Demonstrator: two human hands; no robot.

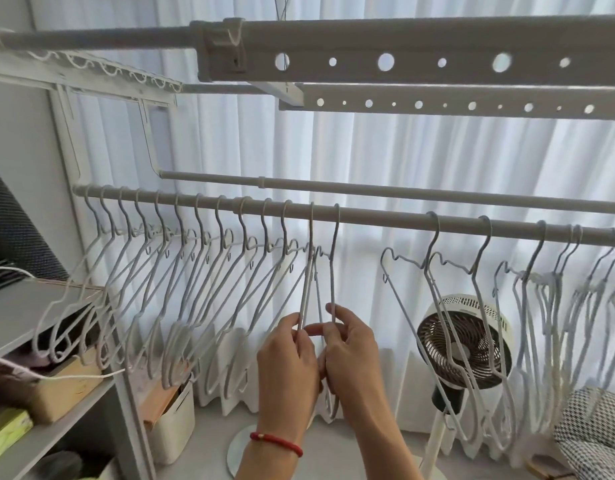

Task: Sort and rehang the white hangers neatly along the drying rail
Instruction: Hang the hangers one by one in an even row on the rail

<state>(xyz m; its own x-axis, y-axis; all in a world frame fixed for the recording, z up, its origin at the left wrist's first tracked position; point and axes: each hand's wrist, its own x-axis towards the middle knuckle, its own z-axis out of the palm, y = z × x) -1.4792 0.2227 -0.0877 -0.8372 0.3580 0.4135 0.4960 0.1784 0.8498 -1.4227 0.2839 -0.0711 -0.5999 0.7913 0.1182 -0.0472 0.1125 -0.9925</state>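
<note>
A grey drying rail (368, 220) runs left to right at mid height. Several white hangers (181, 271) hang evenly spaced along its left half. Two more white hangers (311, 265) hang side by side at the rail's middle. My left hand (287, 362) pinches the lower wire of the left one, and my right hand (349, 355) grips the lower wire of the right one (334, 271). Further right, several white hangers (486, 289) hang unevenly, some bunched together near the frame's right edge.
A second rail (403, 190) runs behind and above. Perforated ceiling rack bars (437, 60) hang overhead. A shelf unit (39, 306) with boxes stands at the left. A standing fan (462, 344) and white curtains (368, 150) are behind; a checked cushion (597, 431) lies at lower right.
</note>
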